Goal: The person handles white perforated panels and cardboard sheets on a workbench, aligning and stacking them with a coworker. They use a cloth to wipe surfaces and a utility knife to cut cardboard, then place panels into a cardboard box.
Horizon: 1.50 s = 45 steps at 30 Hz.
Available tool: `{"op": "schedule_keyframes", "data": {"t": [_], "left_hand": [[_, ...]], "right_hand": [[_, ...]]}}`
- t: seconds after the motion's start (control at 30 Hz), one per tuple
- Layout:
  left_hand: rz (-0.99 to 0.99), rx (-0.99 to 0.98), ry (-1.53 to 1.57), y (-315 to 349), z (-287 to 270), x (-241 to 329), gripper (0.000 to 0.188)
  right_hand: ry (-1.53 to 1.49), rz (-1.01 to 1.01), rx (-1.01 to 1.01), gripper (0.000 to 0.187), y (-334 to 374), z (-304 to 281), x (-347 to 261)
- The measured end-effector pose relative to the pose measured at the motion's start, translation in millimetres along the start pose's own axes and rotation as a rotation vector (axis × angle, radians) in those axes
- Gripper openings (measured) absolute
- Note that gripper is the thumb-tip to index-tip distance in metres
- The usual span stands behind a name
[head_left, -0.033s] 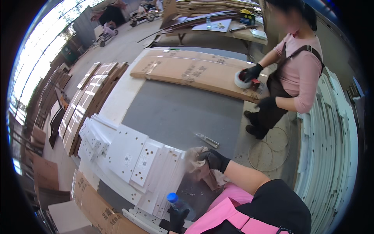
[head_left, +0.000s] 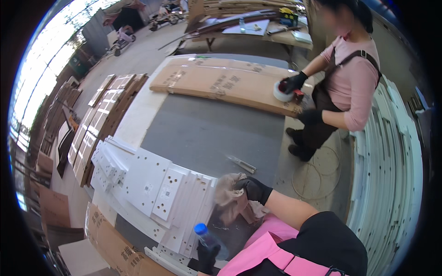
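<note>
At the lower middle, my left hand (head_left: 208, 258) in a black glove is closed round a clear plastic bottle (head_left: 216, 244) with a blue cap. The bottle is tilted, its cap toward the far left. My right hand (head_left: 252, 188), also gloved in black, grips a crumpled beige rag (head_left: 231, 193) over the dark grey tabletop (head_left: 202, 124). Left of the rag lie stacked white panels (head_left: 146, 181) with drilled holes. A slim utility knife (head_left: 241, 164) rests on the tabletop beyond my right hand.
Across the table a co-worker (head_left: 352, 83) holds a tape dispenser (head_left: 284, 94) on a long cardboard carton (head_left: 216, 85). Another carton (head_left: 119, 246) is at the near left. Wrapped stacks (head_left: 99, 124) stand on the left; white boards (head_left: 384, 170) line the right side.
The view has shifted slightly, so the scene sits a little further left and the rag looks less blurred. Both my hands keep their hold.
</note>
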<state>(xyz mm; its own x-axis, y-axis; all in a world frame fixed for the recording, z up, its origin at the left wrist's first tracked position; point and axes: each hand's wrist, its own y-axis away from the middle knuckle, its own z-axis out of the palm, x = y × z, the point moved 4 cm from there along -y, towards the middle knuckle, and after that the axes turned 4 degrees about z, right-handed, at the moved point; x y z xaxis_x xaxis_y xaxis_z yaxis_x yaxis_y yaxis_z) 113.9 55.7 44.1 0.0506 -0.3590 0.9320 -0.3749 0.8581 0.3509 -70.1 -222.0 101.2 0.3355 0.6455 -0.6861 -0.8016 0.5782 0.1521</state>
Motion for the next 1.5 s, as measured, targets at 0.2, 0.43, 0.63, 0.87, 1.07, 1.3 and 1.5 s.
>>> {"op": "schedule_keyframes", "data": {"t": [0.2, 0.43, 0.63, 0.87, 1.07, 1.3, 1.5], "left_hand": [[0.453, -0.119, -0.634, -46.7, 29.5, 164.1, 0.074], [0.752, -0.183, -1.222, -73.7, 98.9, 288.1, 0.076], [0.766, -0.287, -1.433, -87.4, 129.7, 316.5, 0.07], [0.719, -0.331, -1.544, -98.1, 137.3, 320.9, 0.064], [0.708, -0.346, -1.534, -99.6, 140.6, 329.0, 0.063], [0.679, -0.239, -1.314, -94.9, 112.0, 295.2, 0.064], [0.313, -0.106, -0.483, -83.0, 64.1, 160.4, 0.075]], "right_hand": [[-0.194, -0.061, 0.136, 0.021, 31.0, -39.1, -6.1], [-0.433, -0.151, -0.062, 0.029, 40.3, -49.6, -29.2], [-0.525, -0.11, -0.082, 0.029, 49.8, -51.9, -34.0], [-0.467, -0.094, -0.064, 0.03, 48.4, -58.0, -37.0], [-0.556, -0.06, -0.091, 0.027, 49.1, -64.8, -29.4], [0.455, -0.538, -0.037, 0.024, 56.8, -67.0, -35.6], [-0.28, -0.195, -0.038, 0.035, 41.4, -39.3, -29.0]]}}
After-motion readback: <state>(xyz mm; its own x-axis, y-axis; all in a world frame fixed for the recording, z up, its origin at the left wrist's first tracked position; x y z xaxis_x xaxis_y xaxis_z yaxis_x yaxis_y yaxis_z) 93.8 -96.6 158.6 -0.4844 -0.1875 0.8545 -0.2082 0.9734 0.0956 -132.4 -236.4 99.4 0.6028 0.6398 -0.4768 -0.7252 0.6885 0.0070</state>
